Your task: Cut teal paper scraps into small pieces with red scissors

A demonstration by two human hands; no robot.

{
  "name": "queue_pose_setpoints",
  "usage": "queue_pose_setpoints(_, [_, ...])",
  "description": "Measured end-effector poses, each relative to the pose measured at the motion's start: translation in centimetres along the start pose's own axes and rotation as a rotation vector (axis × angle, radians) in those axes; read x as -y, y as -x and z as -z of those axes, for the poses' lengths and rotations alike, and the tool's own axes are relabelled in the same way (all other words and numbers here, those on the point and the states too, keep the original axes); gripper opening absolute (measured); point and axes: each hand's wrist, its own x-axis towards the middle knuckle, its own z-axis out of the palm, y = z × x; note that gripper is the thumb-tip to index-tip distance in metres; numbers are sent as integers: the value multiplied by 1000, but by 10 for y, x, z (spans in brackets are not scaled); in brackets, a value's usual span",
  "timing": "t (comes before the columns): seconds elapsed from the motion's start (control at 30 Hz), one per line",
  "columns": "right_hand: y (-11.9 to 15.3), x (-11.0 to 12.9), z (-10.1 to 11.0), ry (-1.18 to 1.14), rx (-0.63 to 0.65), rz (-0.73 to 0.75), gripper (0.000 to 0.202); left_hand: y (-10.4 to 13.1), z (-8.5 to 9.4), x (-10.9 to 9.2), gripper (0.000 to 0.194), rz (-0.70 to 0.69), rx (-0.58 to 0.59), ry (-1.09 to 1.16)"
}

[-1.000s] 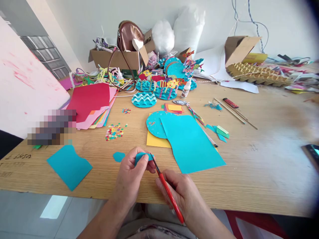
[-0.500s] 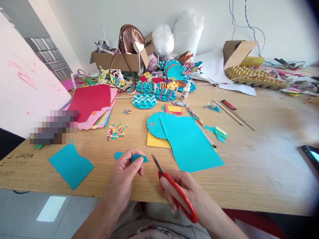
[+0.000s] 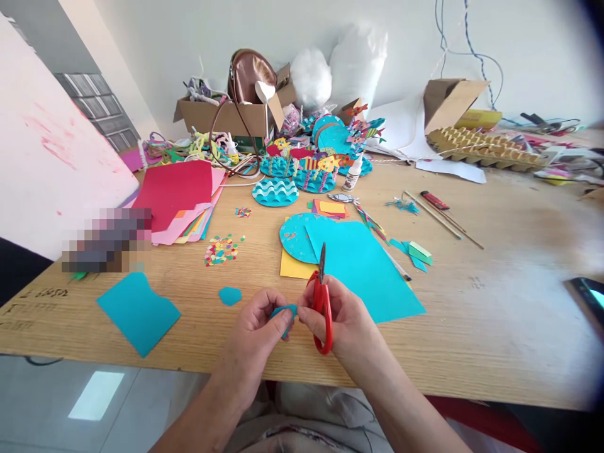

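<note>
Between the thumb and fingers of my left hand point(image 3: 262, 327) is a small blue paper piece point(image 3: 284, 311). My right hand point(image 3: 342, 314) holds red-handled scissors point(image 3: 323, 314), their blades closed and pointing away from me. Its thumb and finger meet the near edge of the small paper; whether they pinch it I cannot tell. To the left on the table lies a small blue scrap point(image 3: 230, 296). Farther left is a wavy-edged blue sheet point(image 3: 139, 314). A large blue sheet point(image 3: 372, 270) partly covers a blue disc point(image 3: 297, 238) beyond my hands.
Colourful paper dots point(image 3: 221, 250) lie left of the disc. A stack of coloured paper point(image 3: 172, 195) is at the left. A glue bottle point(image 3: 352, 175) stands by blue wave decorations point(image 3: 275, 192) at the back. Thin sticks point(image 3: 434, 215) and a phone point(image 3: 589, 305) are on the right.
My right hand has come up and left to meet my left hand, and the scissors have swung upright. My left hand has shifted right, leaving the small blue scrap in full view.
</note>
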Motion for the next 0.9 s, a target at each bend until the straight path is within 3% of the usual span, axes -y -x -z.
queue_pose_setpoints(0.2, [4, 7, 2, 109, 19, 10, 27, -4, 6, -5, 12, -99, 45, -176])
queue_pose_setpoints(0.37, [24, 14, 6, 362, 147, 19, 28, -2, 7, -10, 11, -59, -27, 10])
queue_pose_setpoints(0.53, [37, 8, 5, 514, 171, -8, 30, 1, 3, -11, 11, -24, -25, 176])
queue_pose_setpoints(0.9, [36, 0, -2, 565, 171, -21, 29, 3, -8, -11, 11, -12, 13, 222])
